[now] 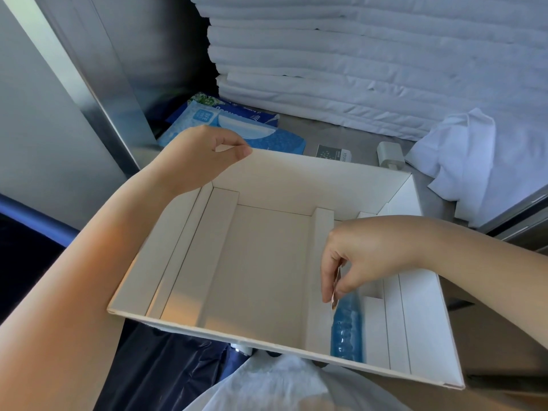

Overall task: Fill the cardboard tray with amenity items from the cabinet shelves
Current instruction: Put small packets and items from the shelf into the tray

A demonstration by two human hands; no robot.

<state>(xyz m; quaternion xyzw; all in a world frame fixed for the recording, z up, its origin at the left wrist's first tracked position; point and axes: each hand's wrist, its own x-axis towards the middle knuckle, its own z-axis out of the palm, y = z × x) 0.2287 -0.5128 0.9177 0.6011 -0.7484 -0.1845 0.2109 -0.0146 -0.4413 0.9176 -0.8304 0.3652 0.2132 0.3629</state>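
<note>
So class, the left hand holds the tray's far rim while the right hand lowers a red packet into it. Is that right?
Not quite: the packet is blue, not red, as the head view shows. The left hand does hold the tray by its far rim, and the right hand lowers it.

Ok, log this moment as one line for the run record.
left hand: pinching cardboard tray far rim | right hand: lowering blue packet into tray | tray: otherwise empty

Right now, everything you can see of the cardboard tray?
The cardboard tray is white, shallow and open-topped, with folded flaps lining its floor. It tilts, held off the shelf. The left hand pinches its far rim; the right hand reaches inside, holding a small packet above a blue item lying inside at its right. Otherwise empty.
</note>
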